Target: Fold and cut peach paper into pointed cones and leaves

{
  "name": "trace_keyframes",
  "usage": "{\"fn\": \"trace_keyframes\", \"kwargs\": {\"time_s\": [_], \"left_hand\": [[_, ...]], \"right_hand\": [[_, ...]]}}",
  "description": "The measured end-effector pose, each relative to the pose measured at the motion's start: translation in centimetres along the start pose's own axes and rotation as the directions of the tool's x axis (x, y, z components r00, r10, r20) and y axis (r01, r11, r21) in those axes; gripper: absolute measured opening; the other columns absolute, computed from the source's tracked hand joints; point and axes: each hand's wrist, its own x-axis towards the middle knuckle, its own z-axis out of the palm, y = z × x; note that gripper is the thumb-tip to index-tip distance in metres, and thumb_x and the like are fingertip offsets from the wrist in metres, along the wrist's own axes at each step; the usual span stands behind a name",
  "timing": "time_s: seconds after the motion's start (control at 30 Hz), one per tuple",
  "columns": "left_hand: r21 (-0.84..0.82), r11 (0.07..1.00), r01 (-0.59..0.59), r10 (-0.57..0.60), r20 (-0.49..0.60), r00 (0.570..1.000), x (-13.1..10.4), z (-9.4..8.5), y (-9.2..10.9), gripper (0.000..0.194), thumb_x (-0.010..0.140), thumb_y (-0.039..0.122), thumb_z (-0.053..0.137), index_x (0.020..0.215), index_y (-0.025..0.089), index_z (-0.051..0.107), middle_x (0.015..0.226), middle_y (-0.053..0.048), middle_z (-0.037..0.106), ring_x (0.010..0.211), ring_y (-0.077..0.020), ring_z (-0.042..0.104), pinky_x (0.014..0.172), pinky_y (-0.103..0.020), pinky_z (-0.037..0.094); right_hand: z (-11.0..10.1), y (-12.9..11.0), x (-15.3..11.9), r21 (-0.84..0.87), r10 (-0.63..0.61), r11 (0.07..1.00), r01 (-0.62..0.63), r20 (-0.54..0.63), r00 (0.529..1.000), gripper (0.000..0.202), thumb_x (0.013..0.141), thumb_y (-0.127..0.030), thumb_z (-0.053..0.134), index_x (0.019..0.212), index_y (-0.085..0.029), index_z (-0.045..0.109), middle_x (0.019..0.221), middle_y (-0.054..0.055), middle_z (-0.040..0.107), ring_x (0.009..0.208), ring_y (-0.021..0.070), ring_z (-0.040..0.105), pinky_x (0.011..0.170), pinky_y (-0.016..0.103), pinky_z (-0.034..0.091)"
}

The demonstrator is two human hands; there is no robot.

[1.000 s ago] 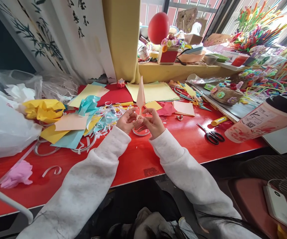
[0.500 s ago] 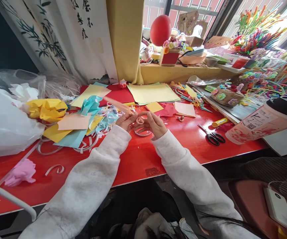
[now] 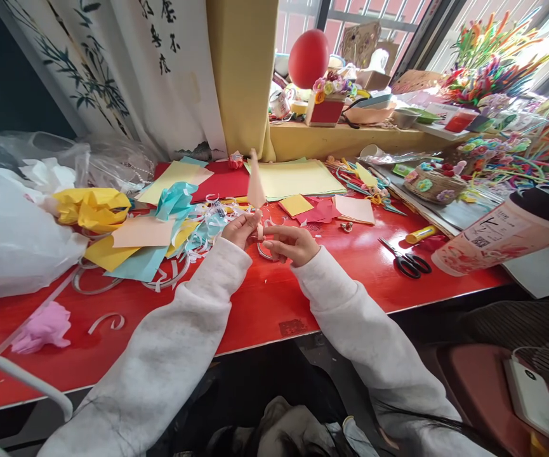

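A pale peach paper strip [image 3: 256,184] stands upright above my left hand [image 3: 242,230], whose fingers are pinched on its lower part. The strip's lower end curls into a small loop between my hands. My right hand [image 3: 294,245] is closed on that curled end from the right, thumb and fingertips together. Below the fingers, part of a white ring [image 3: 264,254] shows on the red table [image 3: 264,311]. Curly white and blue paper shreds [image 3: 212,222] lie left of my left hand.
Black scissors [image 3: 410,263], a yellow glue stick [image 3: 420,235] and a large cup [image 3: 502,235] stand or lie at right. Coloured paper sheets [image 3: 297,178] lie behind my hands. At left are a white plastic bag [image 3: 17,235] and pink crumpled paper [image 3: 43,327].
The paper strip has swung from slanting left to nearly upright. My right hand has lowered slightly, its fingers drawn closer together around the curled end.
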Motion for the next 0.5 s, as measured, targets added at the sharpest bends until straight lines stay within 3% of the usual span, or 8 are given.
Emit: {"fn": "trace_keyframes", "kwargs": {"time_s": [0.07,0.13,0.23,0.3,0.37,0.43,0.5], "left_hand": [[-0.019,0.999,0.027,-0.028,-0.006,1.0,0.0,0.1,0.1,0.032,0.057,0.036,0.066,0.052,0.013,0.045,0.043,0.005,0.041,0.039,-0.0042,0.041,0.039,-0.017,0.034],[-0.05,0.996,0.077,-0.078,-0.007,0.997,0.0,0.0,0.3,0.029,0.059,0.032,0.064,0.05,0.012,0.044,0.044,0.004,0.042,0.039,-0.0045,0.041,0.038,-0.018,0.033],[-0.138,0.966,0.219,-0.226,-0.038,0.973,0.2,0.0,0.5,0.023,0.068,0.023,0.054,0.05,0.012,0.043,0.044,0.003,0.043,0.039,-0.0056,0.043,0.038,-0.018,0.033],[-0.22,0.931,0.291,-0.312,-0.065,0.948,0.3,0.1,0.4,0.021,0.071,0.019,0.049,0.052,0.013,0.043,0.043,0.003,0.043,0.039,-0.0057,0.043,0.039,-0.018,0.034],[-0.269,0.914,0.302,-0.335,-0.084,0.938,0.6,0.1,0.2,0.021,0.074,0.02,0.046,0.054,0.014,0.043,0.042,0.004,0.043,0.037,-0.0055,0.042,0.038,-0.018,0.033],[-0.278,0.913,0.297,-0.335,-0.099,0.937,0.8,0.0,-0.2,0.028,0.078,0.029,0.041,0.055,0.014,0.044,0.04,0.003,0.043,0.035,-0.0058,0.041,0.036,-0.017,0.03],[-0.254,0.921,0.295,-0.332,-0.119,0.936,1.1,-0.4,-0.4,0.038,0.08,0.04,0.034,0.054,0.014,0.044,0.037,0.003,0.041,0.031,-0.0061,0.037,0.033,-0.018,0.026]], "right_hand": [[-0.2,0.2,0.1,-0.051,-0.015,0.999,0.02,0.097,0.995,0.048,0.07,-0.042,0.049,0.107,-0.01,0.052,0.047,-0.004,0.047,0.038,0.0053,0.042,0.037,0.018,0.035],[-0.2,0.4,0.1,-0.176,-0.096,0.977,0.118,0.131,0.987,0.047,0.075,-0.041,0.044,0.111,-0.012,0.05,0.052,-0.003,0.048,0.043,0.0055,0.043,0.043,0.018,0.036],[0.0,0.6,0.2,-0.544,-0.25,0.791,0.279,0.129,0.96,0.04,0.081,-0.036,0.034,0.112,-0.017,0.05,0.067,0.002,0.053,0.057,0.0081,0.047,0.056,0.021,0.038],[0.2,0.6,0.2,-0.788,-0.246,0.565,0.246,0.123,0.961,0.038,0.083,-0.032,0.029,0.116,-0.024,0.047,0.076,0.005,0.056,0.062,0.0098,0.048,0.057,0.022,0.035],[0.3,0.5,0.1,-0.918,-0.199,0.372,0.139,0.067,0.978,0.04,0.083,-0.036,0.027,0.12,-0.028,0.04,0.079,0.005,0.057,0.061,0.0107,0.048,0.054,0.023,0.031],[0.4,0.1,0.0,-0.961,-0.186,0.271,0.055,0.003,0.983,0.047,0.081,-0.045,0.027,0.124,-0.027,0.033,0.08,0.006,0.057,0.058,0.0111,0.048,0.052,0.023,0.029],[0.4,-0.6,-0.1,-0.973,-0.189,0.229,0.016,-0.028,0.982,0.051,0.08,-0.049,0.026,0.126,-0.026,0.03,0.078,0.005,0.057,0.056,0.0107,0.047,0.049,0.023,0.027]]}}
